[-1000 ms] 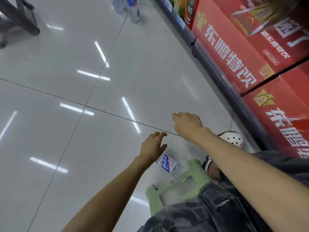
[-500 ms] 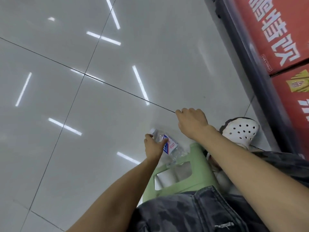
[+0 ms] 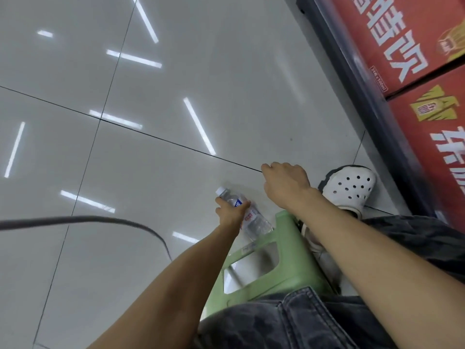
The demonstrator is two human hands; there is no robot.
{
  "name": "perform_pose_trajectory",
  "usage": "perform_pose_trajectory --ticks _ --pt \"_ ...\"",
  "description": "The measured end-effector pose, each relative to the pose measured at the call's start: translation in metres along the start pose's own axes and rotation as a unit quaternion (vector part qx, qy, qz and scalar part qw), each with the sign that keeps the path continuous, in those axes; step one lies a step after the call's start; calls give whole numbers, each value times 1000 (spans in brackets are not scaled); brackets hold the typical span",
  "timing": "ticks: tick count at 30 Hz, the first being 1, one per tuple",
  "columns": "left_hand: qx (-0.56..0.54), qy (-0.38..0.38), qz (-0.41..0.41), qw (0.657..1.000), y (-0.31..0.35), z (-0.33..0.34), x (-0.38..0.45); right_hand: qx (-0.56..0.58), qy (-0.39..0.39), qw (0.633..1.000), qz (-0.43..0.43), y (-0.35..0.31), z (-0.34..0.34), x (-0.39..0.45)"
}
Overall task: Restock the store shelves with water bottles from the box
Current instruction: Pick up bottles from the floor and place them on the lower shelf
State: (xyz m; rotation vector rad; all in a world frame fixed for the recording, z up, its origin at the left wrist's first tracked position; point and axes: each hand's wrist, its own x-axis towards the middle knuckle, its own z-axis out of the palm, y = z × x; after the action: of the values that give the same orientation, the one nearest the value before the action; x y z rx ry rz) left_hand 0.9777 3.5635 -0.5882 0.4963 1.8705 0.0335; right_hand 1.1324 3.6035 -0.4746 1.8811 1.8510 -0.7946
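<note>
Left hand [image 3: 230, 214] low in the centre of the frame, fingers and thumb curled round the upper body of the water bottle [image 3: 247, 219], just below its white cap. Bottle tilted, cap toward the upper left, base down by the corner of the green stool [image 3: 281, 258]; impossible to tell whether the base touches the pale floor tiles [image 3: 176, 96] or has lifted clear. Right hand [image 3: 285, 183] just to the right of it and a little higher in the frame, empty, fingers bent under and mostly hidden behind the knuckles, so no telling whether pressed together or loosely curled. Likely step: picking this one bottle up off the floor. To do it well: a grip a little lower, around the label, for better balance; a straight lift clear of the stool leg before any swing toward the right edge of the frame, where the dark shelf edge [image 3: 370, 109] runs; free hand ready under the base if the wet-looking plastic slips. As for containers: bottle clear, capped, seemingly full. Red cartons [image 3: 402, 41] with white lettering at upper right, closed, contents unseen. No supply box anywhere in view. White perforated clog [image 3: 348, 187] right of the stool; dark cable [image 3: 100, 219] curving in from the left edge.
</note>
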Motion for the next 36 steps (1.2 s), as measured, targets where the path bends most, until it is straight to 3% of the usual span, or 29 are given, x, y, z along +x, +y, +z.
perform_pose_trajectory --ticks 11,18,36 --pt "105 7 177 979 83 -5 5 33 48 998 38 12 -21 -6" --pt "156 40 298 941 143 5 -16 42 96 992 73 32 -61 -13" --pt "141 40 535 832 254 34 -159 -33 282 944 166 105 -183 -112"
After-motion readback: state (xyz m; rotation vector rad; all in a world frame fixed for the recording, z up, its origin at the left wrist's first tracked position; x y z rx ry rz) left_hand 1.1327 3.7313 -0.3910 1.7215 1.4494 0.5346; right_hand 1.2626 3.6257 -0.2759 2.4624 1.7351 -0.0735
